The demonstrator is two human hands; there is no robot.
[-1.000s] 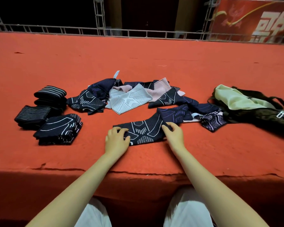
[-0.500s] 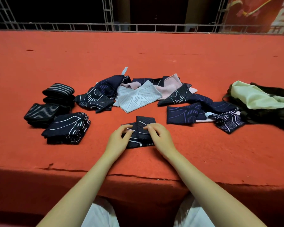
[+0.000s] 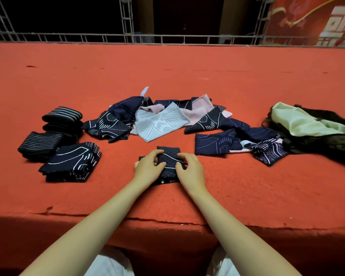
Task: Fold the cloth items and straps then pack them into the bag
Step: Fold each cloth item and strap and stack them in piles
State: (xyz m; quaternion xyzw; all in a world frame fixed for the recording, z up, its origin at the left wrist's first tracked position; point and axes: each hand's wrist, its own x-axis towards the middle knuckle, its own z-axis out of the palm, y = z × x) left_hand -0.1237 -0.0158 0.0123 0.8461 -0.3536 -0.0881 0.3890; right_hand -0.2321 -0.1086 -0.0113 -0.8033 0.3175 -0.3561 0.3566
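A small dark patterned cloth [image 3: 168, 160] lies folded on the red surface right in front of me. My left hand [image 3: 147, 169] grips its left side and my right hand [image 3: 190, 170] grips its right side. Behind it spreads a loose pile of unfolded cloths [image 3: 159, 118], dark navy, pale blue and pink. More dark cloths [image 3: 215, 144] trail to the right toward the open bag [image 3: 311, 128], dark with a pale green lining. At the left sit folded pieces: a patterned stack [image 3: 72, 162] and two striped rolls [image 3: 62, 116] [image 3: 40, 144].
The red carpeted platform [image 3: 247, 186] ends in a torn front edge [image 3: 167, 222] close to my body. A metal truss rail [image 3: 167, 38] runs along the far edge, with a red banner [image 3: 317, 20] at the back right.
A second ago the dark cloth lay stretched out flat between my hands. Both hands have come together and folded it into a small square, now gripped tighter.
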